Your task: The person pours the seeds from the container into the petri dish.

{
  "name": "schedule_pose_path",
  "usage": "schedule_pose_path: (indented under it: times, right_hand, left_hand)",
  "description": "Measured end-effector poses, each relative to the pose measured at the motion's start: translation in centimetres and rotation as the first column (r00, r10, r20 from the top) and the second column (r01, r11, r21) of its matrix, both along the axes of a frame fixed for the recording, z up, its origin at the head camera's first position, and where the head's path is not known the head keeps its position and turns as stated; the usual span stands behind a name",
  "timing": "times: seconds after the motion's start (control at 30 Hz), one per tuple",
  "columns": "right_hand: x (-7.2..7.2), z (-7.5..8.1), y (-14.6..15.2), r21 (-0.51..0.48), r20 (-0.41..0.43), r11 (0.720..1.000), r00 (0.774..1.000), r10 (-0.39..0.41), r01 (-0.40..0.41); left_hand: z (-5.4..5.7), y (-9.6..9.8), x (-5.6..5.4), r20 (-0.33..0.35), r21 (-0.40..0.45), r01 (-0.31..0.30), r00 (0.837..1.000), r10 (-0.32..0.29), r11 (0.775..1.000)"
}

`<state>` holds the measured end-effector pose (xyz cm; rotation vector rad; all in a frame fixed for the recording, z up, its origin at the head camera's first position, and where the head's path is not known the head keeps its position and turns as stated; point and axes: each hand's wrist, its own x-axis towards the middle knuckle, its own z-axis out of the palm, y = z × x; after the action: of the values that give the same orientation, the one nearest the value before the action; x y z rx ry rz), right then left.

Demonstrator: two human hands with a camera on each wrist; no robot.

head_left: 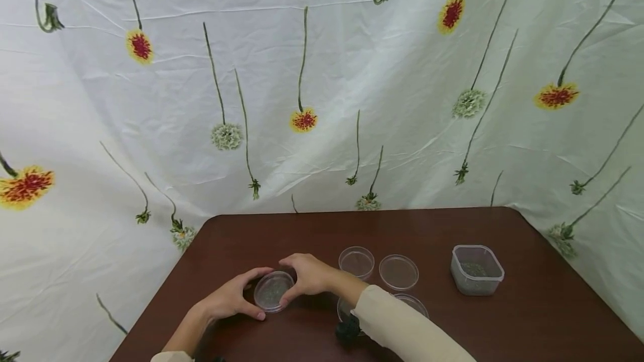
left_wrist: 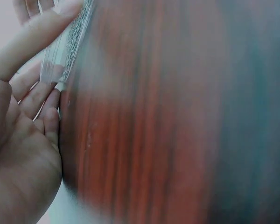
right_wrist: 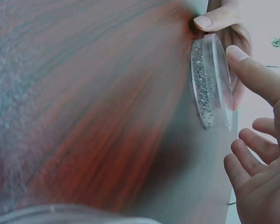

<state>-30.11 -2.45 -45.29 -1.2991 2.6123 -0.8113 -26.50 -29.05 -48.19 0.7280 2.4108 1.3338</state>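
Note:
A round clear petri dish (head_left: 274, 291) with a lid holds a layer of fine grey granules, seen edge-on in the right wrist view. My left hand (head_left: 232, 294) grips its left side, the thumb at the near edge and a finger at the far edge. My right hand (head_left: 308, 279) curves loosely about the right side. Its thumb (right_wrist: 249, 70) lies at the lid's rim, while the other fingers (right_wrist: 245, 161) look apart from the dish in the right wrist view. Whether the thumb touches the lid is hard to tell.
Several clear round dishes or lids, among them one dish (head_left: 356, 262) and another (head_left: 398, 272), lie right of my hands, some partly behind the right forearm. A square plastic tub (head_left: 477, 271) of grey granules stands farther right on the brown table (head_left: 543, 317). Behind hangs a flowered cloth (head_left: 402, 60).

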Motion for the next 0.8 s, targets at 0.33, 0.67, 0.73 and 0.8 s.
schedule_pose_path:
  times: [0.33, 0.67, 0.73, 0.8]
  right_hand:
    - [-0.6, 2.2, 1.4, -0.005, 0.024, 0.999, 0.999, -0.045, 0.045]
    - [-1.1, 4.2, 4.1, -0.045, 0.056, 0.998, 0.998, -0.033, 0.036]
    - [-1.2, 4.6, 4.8, -0.050, 0.062, 0.998, 0.998, -0.032, 0.035]
    - [-1.2, 5.0, 5.5, -0.059, 0.077, 0.997, 0.996, -0.037, 0.042]
  left_hand:
    - [1.7, -0.3, -0.1, -0.008, 0.007, -0.069, 0.998, 0.069, 0.998]
    - [4.4, 0.3, -1.4, -0.146, 0.087, -0.186, 0.969, 0.197, 0.979]
    - [4.9, 0.6, -1.6, -0.162, 0.089, -0.170, 0.970, 0.182, 0.981]
    - [5.3, 1.0, -1.8, -0.171, 0.087, -0.159, 0.970, 0.172, 0.983]
